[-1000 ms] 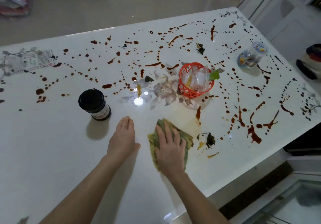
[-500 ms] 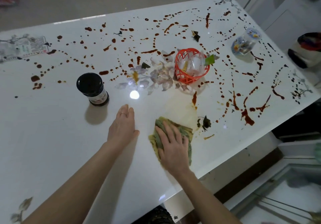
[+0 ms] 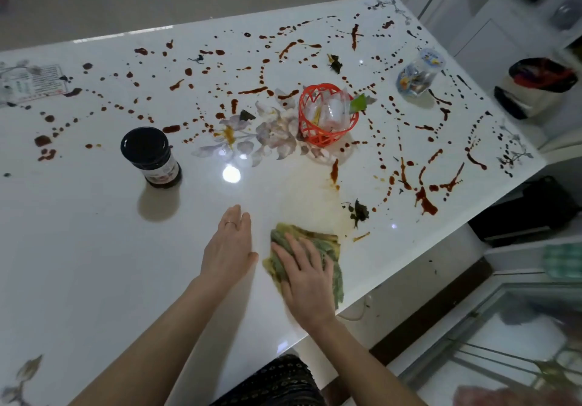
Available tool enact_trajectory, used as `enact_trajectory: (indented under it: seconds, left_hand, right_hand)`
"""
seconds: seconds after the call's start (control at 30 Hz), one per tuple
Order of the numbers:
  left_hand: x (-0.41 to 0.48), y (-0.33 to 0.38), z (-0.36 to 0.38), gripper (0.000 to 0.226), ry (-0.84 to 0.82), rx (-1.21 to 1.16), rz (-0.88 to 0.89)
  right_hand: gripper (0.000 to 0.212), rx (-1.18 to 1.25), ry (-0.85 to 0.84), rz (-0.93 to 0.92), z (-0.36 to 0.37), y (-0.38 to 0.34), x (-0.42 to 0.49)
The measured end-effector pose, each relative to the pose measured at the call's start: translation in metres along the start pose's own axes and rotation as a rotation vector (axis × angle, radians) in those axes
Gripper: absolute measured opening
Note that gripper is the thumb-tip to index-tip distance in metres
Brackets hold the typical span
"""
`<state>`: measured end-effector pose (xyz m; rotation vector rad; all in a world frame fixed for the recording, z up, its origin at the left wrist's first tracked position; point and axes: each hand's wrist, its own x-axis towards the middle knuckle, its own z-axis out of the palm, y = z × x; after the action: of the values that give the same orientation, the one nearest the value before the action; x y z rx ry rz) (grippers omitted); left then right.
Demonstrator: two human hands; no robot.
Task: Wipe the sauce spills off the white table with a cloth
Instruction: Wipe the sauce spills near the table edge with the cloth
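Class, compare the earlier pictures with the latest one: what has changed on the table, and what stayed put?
The right hand, pressing flat on the cloth, has dragged it back toward the near edge of the table, away from the orange basket. The left hand still lies flat beside it. The jar, basket and remaining sauce spills are unchanged.

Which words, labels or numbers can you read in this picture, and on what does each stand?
No text is legible.
Label on the dark-lidded jar: blurred.
Writing on the printed sheet, far left: too small.
Label on the clear tub: blurred.
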<state>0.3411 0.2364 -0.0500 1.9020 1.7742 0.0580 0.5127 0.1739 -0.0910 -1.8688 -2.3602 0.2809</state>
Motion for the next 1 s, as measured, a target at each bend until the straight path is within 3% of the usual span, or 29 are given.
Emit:
enact_trajectory:
  seconds: [0.13,0.2,0.37,0.5,0.63,0.8,1.0]
  left_hand:
    - [0.001,0.008,0.006,0.063,0.003,-0.013,-0.004]
    - [0.000,0.010,0.007,0.060,0.007,-0.012,-0.016]
    - [0.000,0.018,0.010,0.059,0.046,-0.010,-0.071]
    - [0.000,0.028,0.014,0.048,0.084,-0.030,-0.137]
    - [0.005,0.039,0.019,0.049,0.133,-0.088,-0.222]
    - [0.004,0.051,0.026,0.074,0.175,-0.056,-0.293]
    - [0.008,0.061,0.027,0.080,0.169,-0.063,-0.369]
  right_hand:
    - [0.057,0.005,-0.060,-0.287,-0.006,0.042,0.002]
    - [0.058,-0.022,-0.077,-0.318,-0.008,0.070,0.009]
    - [0.062,-0.067,-0.040,0.030,-0.031,0.148,0.051]
    - [0.059,-0.002,0.038,0.164,-0.031,0.139,0.053]
    - [0.061,0.027,0.009,-0.062,-0.023,0.112,0.016]
    - [0.056,-0.001,-0.066,-0.479,-0.034,0.169,0.045]
    - [0.055,0.030,0.020,-0.205,-0.041,0.202,0.079]
